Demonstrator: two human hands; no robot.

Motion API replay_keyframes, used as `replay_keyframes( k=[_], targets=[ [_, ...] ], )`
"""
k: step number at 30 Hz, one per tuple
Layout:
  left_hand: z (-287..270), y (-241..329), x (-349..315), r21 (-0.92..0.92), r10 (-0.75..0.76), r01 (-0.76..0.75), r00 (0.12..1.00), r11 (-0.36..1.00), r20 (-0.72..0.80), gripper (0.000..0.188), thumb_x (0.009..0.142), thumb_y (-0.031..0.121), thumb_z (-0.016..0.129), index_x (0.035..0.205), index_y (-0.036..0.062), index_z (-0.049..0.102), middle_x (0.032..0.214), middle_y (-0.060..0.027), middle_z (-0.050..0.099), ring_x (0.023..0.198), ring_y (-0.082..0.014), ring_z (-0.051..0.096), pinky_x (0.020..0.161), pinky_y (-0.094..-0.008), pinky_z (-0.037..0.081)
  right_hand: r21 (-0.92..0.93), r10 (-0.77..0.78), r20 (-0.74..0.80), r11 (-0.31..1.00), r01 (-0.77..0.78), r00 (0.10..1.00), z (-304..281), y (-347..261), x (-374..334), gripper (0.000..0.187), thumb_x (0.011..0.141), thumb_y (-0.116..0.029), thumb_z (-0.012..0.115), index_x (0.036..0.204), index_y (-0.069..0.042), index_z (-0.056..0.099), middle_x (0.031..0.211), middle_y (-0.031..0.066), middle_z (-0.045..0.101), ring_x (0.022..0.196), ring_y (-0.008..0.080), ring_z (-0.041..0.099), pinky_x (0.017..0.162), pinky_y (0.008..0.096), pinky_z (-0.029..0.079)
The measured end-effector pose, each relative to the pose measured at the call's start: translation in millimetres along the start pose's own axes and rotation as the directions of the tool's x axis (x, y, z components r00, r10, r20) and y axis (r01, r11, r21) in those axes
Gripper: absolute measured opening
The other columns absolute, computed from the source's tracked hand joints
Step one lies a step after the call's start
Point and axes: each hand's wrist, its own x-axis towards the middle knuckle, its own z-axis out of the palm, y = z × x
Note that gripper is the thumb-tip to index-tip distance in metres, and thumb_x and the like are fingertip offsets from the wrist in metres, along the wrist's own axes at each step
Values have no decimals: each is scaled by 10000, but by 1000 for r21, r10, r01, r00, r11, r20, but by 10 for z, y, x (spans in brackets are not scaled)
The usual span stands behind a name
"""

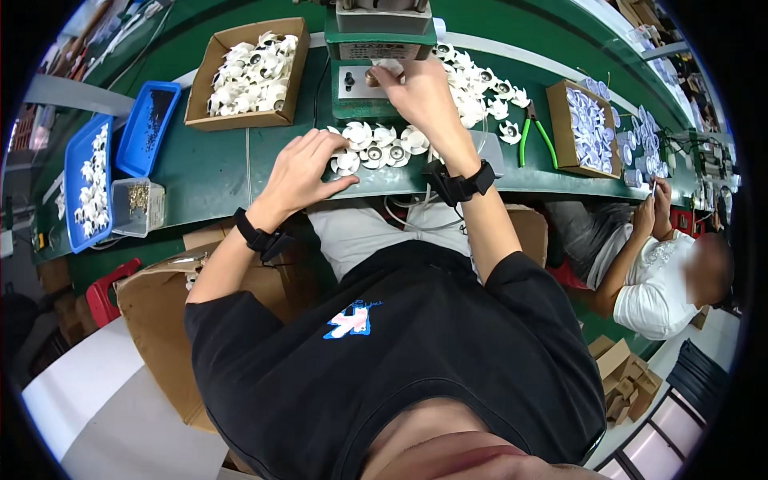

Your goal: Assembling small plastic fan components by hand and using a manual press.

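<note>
My left hand (pixel 302 174) rests on the green bench with its thumb apart from the fingers. Its fingertips touch or lie right beside a group of small white fan wheels (pixel 374 154). My right hand (pixel 422 94) reaches up to the green bench press (pixel 376 36), with thumb and fingers closed at the metal plate (pixel 349 82) under the press head. A bit of white shows by those fingertips, but I cannot make out what they hold. More white fan wheels (pixel 474 86) lie in a heap to the right of the press.
A cardboard box (pixel 246 121) of fan wheels stands at left, near blue trays (pixel 132 164) and a clear tub (pixel 152 228). Green-handled pliers (pixel 538 138) and a box (pixel 570 152) of pale parts lie right. A co-worker (pixel 640 272) sits at far right.
</note>
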Motion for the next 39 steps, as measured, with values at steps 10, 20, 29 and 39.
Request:
replay_keyframes(
  k=[10, 20, 29, 39],
  targets=[
    [-38, 43, 44, 124, 75, -78, 997, 989, 29, 388, 746, 324, 898, 959, 100, 664, 968, -34, 686, 860, -247, 635, 723, -362, 459, 422, 633, -54, 715, -557, 772, -1294, 514, -765, 412, 1091, -289, 533, 1396, -31, 634, 1209, 122, 735, 847, 158, 714, 645, 283, 507],
    [-52, 133, 106, 199, 83, -89, 996, 976, 37, 414, 723, 270, 920, 994, 66, 683, 970, -89, 678, 873, -291, 651, 756, -383, 498, 939, 553, 166, 165, -303, 816, -1455, 516, -1266, 438, 1128, -254, 390, 1439, 21, 530, 1334, 223, 686, 1018, 234, 707, 764, 296, 536],
    [-75, 571, 340, -43, 122, -123, 992, 991, -19, 629, 781, 251, 887, 1338, 86, 645, 1258, -142, 646, 821, -254, 711, 720, -347, 589, 821, 414, 400, 235, -521, 817, -1097, -118, -1270, 506, 1140, -227, 397, 1522, 99, 448, 1340, 239, 681, 957, 211, 747, 712, 253, 565],
    [-49, 546, 64, -336, -165, 204, 976, 919, 142, 514, 893, 19, 733, 1381, 37, 570, 1116, -126, 748, 980, -252, 736, 775, -316, 584, 672, 262, 244, 648, -358, 934, -365, -533, -1512, 347, 1047, -57, 573, 1377, 34, 628, 1054, 154, 786, 879, 182, 762, 729, 285, 566]
  ],
)
